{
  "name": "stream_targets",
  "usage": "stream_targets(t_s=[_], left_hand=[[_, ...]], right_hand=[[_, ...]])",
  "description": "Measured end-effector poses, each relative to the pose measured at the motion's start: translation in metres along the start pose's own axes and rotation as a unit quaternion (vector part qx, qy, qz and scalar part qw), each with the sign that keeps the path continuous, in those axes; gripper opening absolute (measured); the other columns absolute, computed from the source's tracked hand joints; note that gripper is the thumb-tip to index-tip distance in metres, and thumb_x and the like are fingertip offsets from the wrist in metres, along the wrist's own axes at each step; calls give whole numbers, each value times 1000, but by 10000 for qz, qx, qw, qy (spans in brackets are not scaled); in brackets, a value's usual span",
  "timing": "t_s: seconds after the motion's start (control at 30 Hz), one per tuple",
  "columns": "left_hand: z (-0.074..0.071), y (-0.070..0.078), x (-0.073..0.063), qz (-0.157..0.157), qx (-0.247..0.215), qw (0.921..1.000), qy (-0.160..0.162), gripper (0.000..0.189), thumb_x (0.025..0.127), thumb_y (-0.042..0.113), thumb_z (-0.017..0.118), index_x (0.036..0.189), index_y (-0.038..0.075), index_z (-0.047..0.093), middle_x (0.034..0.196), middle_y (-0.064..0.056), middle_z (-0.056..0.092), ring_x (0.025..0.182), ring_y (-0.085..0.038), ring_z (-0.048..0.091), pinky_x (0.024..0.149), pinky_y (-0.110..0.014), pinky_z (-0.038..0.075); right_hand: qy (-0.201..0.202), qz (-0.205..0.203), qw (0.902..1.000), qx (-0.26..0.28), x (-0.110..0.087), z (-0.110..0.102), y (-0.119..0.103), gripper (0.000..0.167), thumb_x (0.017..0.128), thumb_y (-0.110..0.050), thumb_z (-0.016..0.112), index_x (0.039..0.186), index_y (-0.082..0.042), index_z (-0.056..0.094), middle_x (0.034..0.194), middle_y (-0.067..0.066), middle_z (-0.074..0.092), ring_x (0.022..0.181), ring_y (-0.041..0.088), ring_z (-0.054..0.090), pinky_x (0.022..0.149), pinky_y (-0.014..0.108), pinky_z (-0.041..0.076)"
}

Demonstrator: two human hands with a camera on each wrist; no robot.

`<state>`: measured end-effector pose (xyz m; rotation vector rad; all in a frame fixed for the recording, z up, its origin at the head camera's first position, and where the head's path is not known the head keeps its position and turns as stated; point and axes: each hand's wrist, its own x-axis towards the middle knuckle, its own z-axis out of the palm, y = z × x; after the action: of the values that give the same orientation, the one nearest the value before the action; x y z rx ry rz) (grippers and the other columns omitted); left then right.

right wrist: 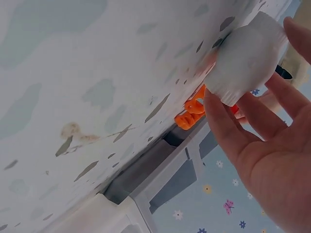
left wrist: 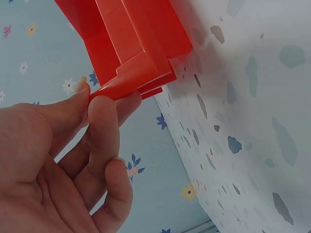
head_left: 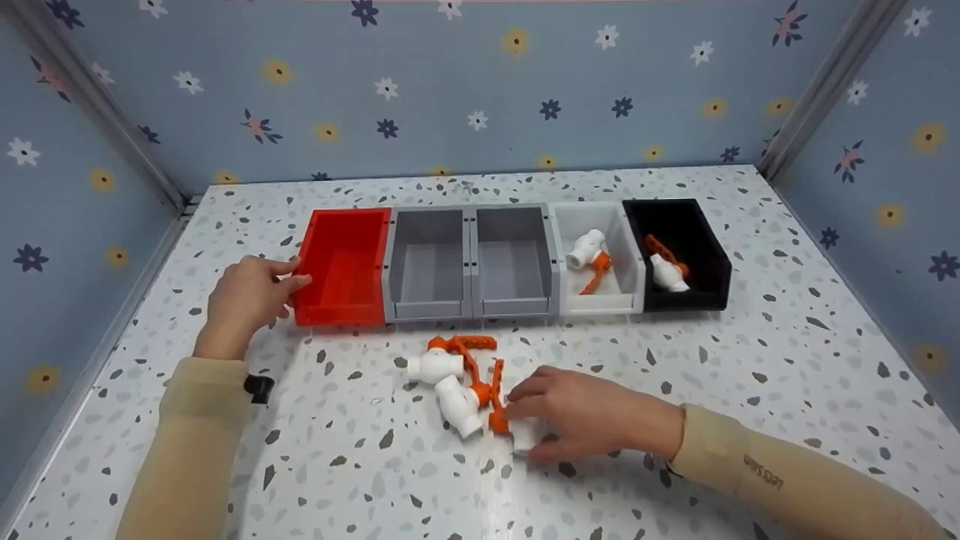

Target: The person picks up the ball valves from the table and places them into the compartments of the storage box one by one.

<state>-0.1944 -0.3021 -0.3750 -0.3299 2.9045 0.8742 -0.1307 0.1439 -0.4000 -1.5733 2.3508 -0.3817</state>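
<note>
My left hand [head_left: 247, 296] pinches the left side edge of a red bin [head_left: 349, 259] between thumb and fingers; the left wrist view shows the fingertips on the bin's rim [left wrist: 109, 87]. Below the bins, my right hand [head_left: 585, 409] holds a white ball valve [head_left: 523, 436] with an orange lever, fingers at one end and thumb at the other. Close up, the valve's white body [right wrist: 248, 58] is at or near the table surface. Left of it lie two similar ball valves, one upper [head_left: 435, 367] and one lower [head_left: 459, 406], their levers close together.
Right of the red bin stand two grey bins [head_left: 429, 309] [head_left: 516, 306], a white bin [head_left: 600, 304] with one ball valve [head_left: 587, 250], and a black bin [head_left: 709, 292] with another valve [head_left: 667, 274]. Flowered panels [head_left: 480, 90] enclose the speckled table [head_left: 360, 480].
</note>
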Motion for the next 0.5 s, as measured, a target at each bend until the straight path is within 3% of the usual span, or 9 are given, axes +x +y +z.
stream_targets(t_s=[0.5], left_hand=[[0, 2, 0, -101, 60, 9999, -30, 56, 98, 34, 63, 146, 9, 48, 88, -16, 67, 67, -29, 61, 53, -32, 43]], right_hand=[[453, -267, 9986, -35, 0, -3, 2, 44, 88, -34, 75, 127, -16, 68, 124, -1, 66, 115, 18, 59, 98, 35, 47]])
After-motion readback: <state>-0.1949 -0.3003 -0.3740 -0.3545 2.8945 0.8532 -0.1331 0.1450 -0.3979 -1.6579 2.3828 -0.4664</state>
